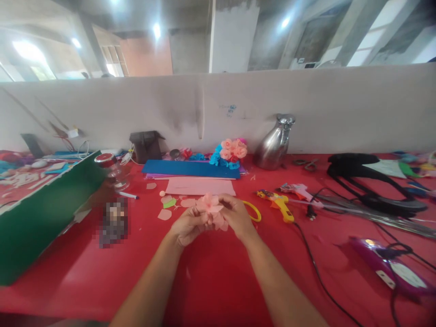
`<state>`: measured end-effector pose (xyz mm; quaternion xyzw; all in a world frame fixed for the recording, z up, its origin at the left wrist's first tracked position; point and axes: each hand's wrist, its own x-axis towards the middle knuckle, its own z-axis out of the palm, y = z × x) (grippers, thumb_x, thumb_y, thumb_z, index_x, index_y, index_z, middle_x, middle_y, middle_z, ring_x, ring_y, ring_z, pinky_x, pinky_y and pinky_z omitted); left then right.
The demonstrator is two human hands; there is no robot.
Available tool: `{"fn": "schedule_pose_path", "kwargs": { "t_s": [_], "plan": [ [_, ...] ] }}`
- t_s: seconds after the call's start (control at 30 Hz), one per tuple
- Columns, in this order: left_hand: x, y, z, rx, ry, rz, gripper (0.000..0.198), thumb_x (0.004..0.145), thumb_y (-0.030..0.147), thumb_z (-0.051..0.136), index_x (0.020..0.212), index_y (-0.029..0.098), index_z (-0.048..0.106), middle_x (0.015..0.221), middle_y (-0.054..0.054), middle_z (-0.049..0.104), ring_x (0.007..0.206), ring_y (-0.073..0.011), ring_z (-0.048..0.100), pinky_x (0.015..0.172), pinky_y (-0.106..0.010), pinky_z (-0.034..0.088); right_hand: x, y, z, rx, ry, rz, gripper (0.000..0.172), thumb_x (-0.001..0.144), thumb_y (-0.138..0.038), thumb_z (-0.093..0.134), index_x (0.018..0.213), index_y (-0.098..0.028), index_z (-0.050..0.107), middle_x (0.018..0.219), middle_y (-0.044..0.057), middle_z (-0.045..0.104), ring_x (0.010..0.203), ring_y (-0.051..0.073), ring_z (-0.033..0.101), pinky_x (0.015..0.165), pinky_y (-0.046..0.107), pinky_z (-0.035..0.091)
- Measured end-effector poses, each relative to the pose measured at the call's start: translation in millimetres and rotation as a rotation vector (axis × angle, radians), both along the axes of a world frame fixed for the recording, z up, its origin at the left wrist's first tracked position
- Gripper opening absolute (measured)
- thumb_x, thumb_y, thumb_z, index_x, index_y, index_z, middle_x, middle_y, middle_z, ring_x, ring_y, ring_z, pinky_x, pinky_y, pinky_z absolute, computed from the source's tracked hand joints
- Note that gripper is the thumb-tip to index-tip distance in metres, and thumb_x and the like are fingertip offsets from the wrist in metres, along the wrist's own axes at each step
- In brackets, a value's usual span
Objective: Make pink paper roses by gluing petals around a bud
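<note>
**Pink artificial flower (209, 203) in two-handed grip**

Grasped between left hand (189, 225) and right hand (239, 215), above a red tabletop (207, 286). To the right, a yellow glue gun (282, 203); just beyond, pink petals (165, 214) near a green cutout (169, 204); farther back, artificial roses (233, 150) and a metal jug (273, 144).

Haloed lights (156, 31) glaring above the white partition (143, 104) — hazy, washed-out — highlights on the jug (272, 147) in front of it, soft sheen on the table (204, 286), blurred, stretched edges, one pixelated patch (113, 222)
</note>
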<state>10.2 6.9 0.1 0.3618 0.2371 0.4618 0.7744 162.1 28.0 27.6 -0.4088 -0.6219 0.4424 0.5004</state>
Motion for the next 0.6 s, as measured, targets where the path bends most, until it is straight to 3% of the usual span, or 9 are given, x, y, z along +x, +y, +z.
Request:
{"fn": "schedule_pose_path", "kwargs": {
  "t_s": [0.17,0.47,0.6],
  "plan": [
    [-0.9,0.5,2.1,0.024,0.110,0.024,0.023,0.060,0.027,0.081,0.064,0.010,0.067,0.059,-0.004,0.062,0.057,-0.0091,0.054,0.059,-0.022,0.040,3.8,3.5,-2.5,-0.083,-0.073,-0.068,0.017,0.067,-0.031,0.058,0.067,-0.017,0.068,0.068,0.003,0.066,0.064,0.017,0.057,0.060,0.028,0.043],
    [-2.0,0.8,3.8,0.148,0.265,0.022,0.018,0.061,0.024,0.079,0.065,0.012,0.067,0.061,-0.003,0.064,0.058,-0.0110,0.056,0.062,-0.022,0.043,7.3,4.2,-8.6,0.031,-0.171,-0.140,0.011,0.064,-0.026,0.061,0.067,-0.018,0.068,0.070,0.003,0.067,0.066,0.018,0.058,0.059,0.026,0.042],
    [-0.6,-0.6,7.3,0.217,0.321,0.014,0.014,0.062,0.023,0.076,0.069,0.013,0.069,0.068,-0.005,0.066,0.063,-0.0124,0.057,0.065,-0.023,0.044,3.6,2.6,-7.2,-0.113,-0.041,-0.149,0.021,0.066,-0.037,0.062,0.064,-0.017,0.066,0.063,0.002,0.063,0.060,0.017,0.054,0.056,0.027,0.040]
  ]
}}
